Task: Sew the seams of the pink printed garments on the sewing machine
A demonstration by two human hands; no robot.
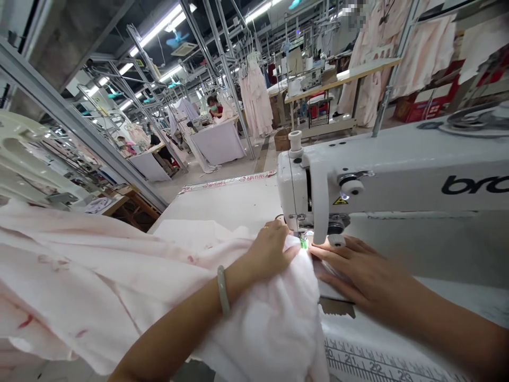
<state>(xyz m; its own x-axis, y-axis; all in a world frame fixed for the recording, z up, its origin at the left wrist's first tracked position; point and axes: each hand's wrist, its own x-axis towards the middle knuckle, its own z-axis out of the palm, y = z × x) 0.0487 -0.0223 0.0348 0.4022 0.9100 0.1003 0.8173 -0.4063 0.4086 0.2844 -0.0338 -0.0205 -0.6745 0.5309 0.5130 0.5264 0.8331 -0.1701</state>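
Note:
A white sewing machine [377, 175] stands on the table to the right, its lit needle and presser foot [304, 240] over the edge of a pale pink printed fabric [159, 265]. Just left of the foot, my left hand [270, 246] has its fingers curled into the cloth, bunching it, with a bangle on the wrist. My right hand [353, 268] lies to the right of the foot, fingers stretched out and pressed flat near the fabric edge. A small green piece [304, 244] shows at the foot. The fabric drapes over the table's front and left.
A printed ruler scale [369, 363] runs along the table's front edge. The white tabletop [234, 199] extends behind the fabric. A metal post frame [79, 122] crosses at left. Farther back are hanging pink garments [255, 95], other sewing tables [342, 79] and several people at work.

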